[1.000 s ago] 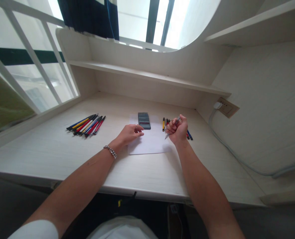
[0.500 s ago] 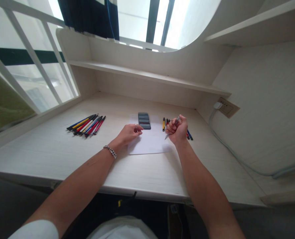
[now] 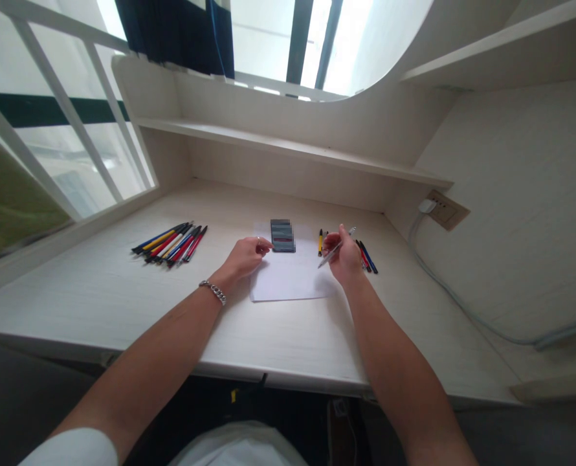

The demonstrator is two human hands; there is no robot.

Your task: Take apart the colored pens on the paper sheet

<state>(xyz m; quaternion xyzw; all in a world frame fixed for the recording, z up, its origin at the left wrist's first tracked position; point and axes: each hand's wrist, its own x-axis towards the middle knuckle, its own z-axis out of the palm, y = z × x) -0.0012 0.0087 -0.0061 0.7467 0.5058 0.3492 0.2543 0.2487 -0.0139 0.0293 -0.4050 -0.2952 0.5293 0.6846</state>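
My right hand (image 3: 345, 257) is closed around a pale, slim pen (image 3: 323, 261). The pen slants with its tip down to the left, above the right part of a white sheet of paper (image 3: 288, 278). At the sheet's left edge is my left hand (image 3: 248, 256), its fingers loosely bent and apart, with nothing seen in it. Its fingertips are close to a dark, blurred-out rectangle (image 3: 282, 235) on the upper part of the paper; whether they touch it I cannot tell.
Several pens in mixed colours (image 3: 174, 244) lie in a bunch on the desk's left side. More pens (image 3: 368, 256) lie beyond and beside my right hand, partly hidden by it. A shelf (image 3: 288, 147) runs along the back. A cable plugs into a wall socket (image 3: 446, 208) at right.
My left hand has slid slightly left, away from the dark rectangle. My right hand has turned the pen to a flatter slant, shifting its grip and moving slightly left.
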